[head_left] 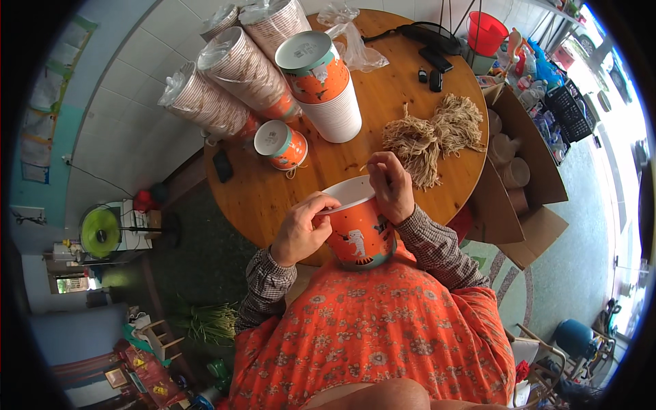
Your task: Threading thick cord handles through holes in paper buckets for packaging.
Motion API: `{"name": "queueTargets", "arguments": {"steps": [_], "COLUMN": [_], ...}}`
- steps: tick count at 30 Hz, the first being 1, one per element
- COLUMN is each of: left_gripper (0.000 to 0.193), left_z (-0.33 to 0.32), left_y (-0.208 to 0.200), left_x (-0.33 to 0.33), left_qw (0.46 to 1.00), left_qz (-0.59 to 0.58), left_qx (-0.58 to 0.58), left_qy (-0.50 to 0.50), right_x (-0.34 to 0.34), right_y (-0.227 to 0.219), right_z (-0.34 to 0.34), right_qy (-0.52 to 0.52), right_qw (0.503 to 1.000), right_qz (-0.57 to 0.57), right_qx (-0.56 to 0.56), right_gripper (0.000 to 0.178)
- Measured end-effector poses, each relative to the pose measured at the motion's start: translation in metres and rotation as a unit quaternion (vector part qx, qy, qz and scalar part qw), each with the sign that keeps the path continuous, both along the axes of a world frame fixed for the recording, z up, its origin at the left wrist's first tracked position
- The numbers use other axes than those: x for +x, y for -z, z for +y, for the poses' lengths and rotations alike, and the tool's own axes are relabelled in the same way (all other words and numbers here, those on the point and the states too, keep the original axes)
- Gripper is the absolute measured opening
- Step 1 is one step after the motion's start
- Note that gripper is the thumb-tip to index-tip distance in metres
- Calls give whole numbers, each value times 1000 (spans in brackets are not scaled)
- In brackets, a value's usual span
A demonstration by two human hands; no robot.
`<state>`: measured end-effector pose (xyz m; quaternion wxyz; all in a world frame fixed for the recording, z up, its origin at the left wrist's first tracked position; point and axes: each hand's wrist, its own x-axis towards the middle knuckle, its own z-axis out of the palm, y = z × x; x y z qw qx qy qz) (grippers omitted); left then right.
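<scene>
An orange printed paper bucket point(357, 236) with a white inside rests upright on my lap, against the table's near edge. My left hand point(304, 229) is closed on its left rim, thumb and fingers pinching the wall. At the right rim my right hand point(391, 188) has its fingers curled in a pinch; what they hold, if anything, is too small to make out. Beyond my hands an upside-down small orange bucket point(290, 152) has a bit of twine by its rim. A tan twine bundle point(437, 140) lies to the right on the round wooden table point(342, 158).
Upside-down stacked buckets point(331, 113) stand at the back, beside bagged stacks of buckets point(239, 72). A black phone point(223, 166) lies at the left edge. Dark small items point(435, 80) and a black bag point(430, 37) sit back right. An open cardboard box point(523, 147) stands right of the table.
</scene>
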<state>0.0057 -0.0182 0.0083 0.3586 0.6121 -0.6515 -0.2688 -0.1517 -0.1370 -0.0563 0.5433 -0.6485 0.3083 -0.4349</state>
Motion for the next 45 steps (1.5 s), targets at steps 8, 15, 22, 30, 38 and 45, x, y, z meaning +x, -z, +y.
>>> {"name": "queueTargets", "arguments": {"steps": [8, 15, 22, 30, 38, 45], "left_gripper": [26, 24, 15, 19, 18, 16], "left_z": [3, -4, -7, -8, -16, -4], "left_y": [0, -4, 3, 19, 23, 32], "left_x": [12, 19, 31, 52, 52, 29], "left_qw": [998, 992, 962, 956, 944, 984], "left_qz": [2, 65, 165, 191, 178, 156], "left_qx": [52, 91, 197, 191, 251, 89], "left_qy": [23, 49, 96, 118, 117, -21], "right_x": [4, 8, 10, 11, 11, 15], "right_y": [-3, -10, -9, 3, 10, 41], "right_z": [2, -14, -18, -20, -25, -34], "right_qy": [-1, -20, -75, -67, -69, 75], "right_qw": [1000, 998, 996, 997, 997, 994], "right_qz": [23, 15, 11, -3, -18, -39], "right_qx": [-16, -51, -43, -36, -21, -72], "right_gripper": [8, 7, 11, 8, 7, 9]}}
